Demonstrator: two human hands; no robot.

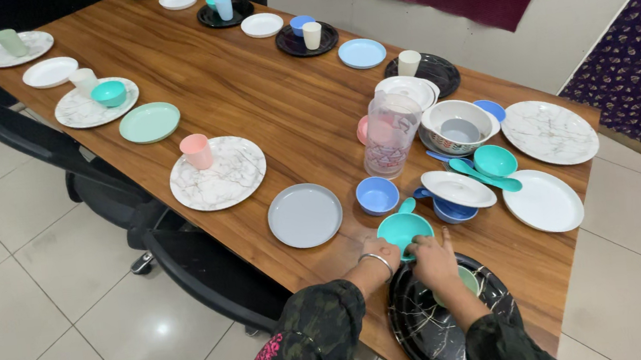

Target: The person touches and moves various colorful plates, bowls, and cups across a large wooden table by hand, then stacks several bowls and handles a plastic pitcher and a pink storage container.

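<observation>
The left hand (379, 252), a bangle on its wrist, and the right hand (432, 260) both gripped the teal bowl (404, 230) at the table's (272, 105) six o'clock edge, fingers curled on its rim. At four o'clock a black marbled plate (433, 320), cut off below, held a pale green cup (469, 280), half hidden by the right wrist

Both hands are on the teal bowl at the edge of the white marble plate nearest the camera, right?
Not quite. In the head view the left hand and right hand do meet at the teal bowl, but the plate under them is black marble, not white.
</observation>
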